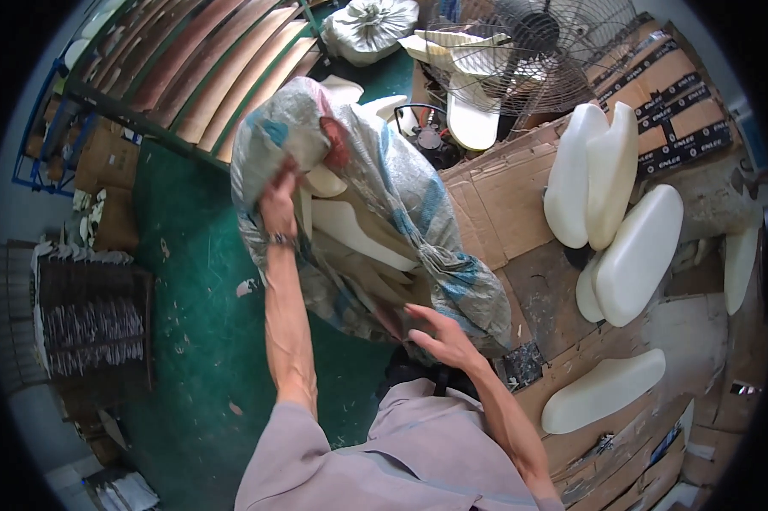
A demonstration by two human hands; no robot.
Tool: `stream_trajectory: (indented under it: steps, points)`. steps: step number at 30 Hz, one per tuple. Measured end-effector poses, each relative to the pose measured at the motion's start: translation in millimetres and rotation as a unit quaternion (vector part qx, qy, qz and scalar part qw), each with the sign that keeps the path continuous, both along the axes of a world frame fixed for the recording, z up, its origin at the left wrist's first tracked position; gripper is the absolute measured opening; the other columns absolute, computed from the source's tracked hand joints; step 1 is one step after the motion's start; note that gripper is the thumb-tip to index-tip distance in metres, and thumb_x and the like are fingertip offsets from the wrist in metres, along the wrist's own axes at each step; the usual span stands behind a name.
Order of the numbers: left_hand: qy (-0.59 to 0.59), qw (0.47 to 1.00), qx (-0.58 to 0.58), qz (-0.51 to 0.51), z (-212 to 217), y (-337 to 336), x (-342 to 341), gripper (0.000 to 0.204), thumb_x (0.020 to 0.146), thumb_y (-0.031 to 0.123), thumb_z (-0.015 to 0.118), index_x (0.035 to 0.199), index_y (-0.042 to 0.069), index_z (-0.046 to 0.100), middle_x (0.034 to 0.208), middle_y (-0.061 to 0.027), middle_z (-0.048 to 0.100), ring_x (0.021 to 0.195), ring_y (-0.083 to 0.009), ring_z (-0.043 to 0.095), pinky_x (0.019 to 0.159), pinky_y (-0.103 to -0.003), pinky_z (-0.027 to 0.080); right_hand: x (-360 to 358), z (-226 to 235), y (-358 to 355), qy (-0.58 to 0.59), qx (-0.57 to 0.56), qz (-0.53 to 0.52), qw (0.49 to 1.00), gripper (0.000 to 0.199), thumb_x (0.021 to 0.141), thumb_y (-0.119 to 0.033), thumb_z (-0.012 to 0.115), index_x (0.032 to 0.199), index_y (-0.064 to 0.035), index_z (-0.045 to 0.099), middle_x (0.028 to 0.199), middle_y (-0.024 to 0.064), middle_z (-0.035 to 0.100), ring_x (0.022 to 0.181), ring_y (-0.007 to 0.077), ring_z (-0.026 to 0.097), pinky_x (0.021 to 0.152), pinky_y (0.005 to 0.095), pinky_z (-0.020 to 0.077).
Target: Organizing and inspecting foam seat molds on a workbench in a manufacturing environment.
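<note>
A large woven sack (409,213), grey with blue and red patches, lies open on the green floor and holds several flat cream foam pieces (350,226). My left hand (277,200) is stretched forward and grips the sack's upper edge, holding its mouth up. My right hand (439,334) hovers with fingers spread at the sack's near lower edge, just touching or just short of the fabric.
Several cream foam cushions (635,247) lie on flattened cardboard (512,200) to the right. A floor fan (541,51) stands at the back, beside a tied white bag (371,25). Curved wooden slats (222,60) fill a rack at the upper left. A dark crate (90,315) sits at left.
</note>
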State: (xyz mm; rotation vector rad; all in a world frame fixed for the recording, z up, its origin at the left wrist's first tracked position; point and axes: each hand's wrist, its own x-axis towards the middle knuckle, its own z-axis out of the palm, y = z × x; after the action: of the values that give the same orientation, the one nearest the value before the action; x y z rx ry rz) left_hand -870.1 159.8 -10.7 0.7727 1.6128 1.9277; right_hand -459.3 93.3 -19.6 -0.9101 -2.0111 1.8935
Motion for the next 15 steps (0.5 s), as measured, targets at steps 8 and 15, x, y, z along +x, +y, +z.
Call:
stream_trajectory:
  steps: [8, 15]
  points:
    - [0.24, 0.95, 0.114, 0.162, 82.1, -24.2, -86.0, 0.069, 0.087, -0.013, 0.054, 0.15, 0.01, 0.037, 0.127, -0.0129, 0.058, 0.113, -0.02, 0.057, 0.101, -0.034, 0.045, 20.3, -75.8, 164.8, -0.26, 0.324, -0.217, 0.884, 0.073, 0.075, -0.029, 0.068, 0.134, 0.0073, 0.044, 0.127, 0.0339, 0.053, 0.118, 0.0466, 0.052, 0.102, 0.0484, 0.043]
    - [0.415, 0.885, -0.206, -0.044, -20.4, -60.8, 68.7, 0.048, 0.08, 0.003, 0.067, 0.128, 0.006, 0.06, 0.122, -0.0197, 0.06, 0.114, -0.0394, 0.059, 0.101, -0.045, 0.048, -19.1, -35.3, 177.6, -0.262, 0.413, -0.206, 0.848, 0.069, 0.081, -0.021, 0.068, 0.136, 0.0112, 0.042, 0.134, 0.033, 0.048, 0.124, 0.0464, 0.048, 0.109, 0.0476, 0.0384]
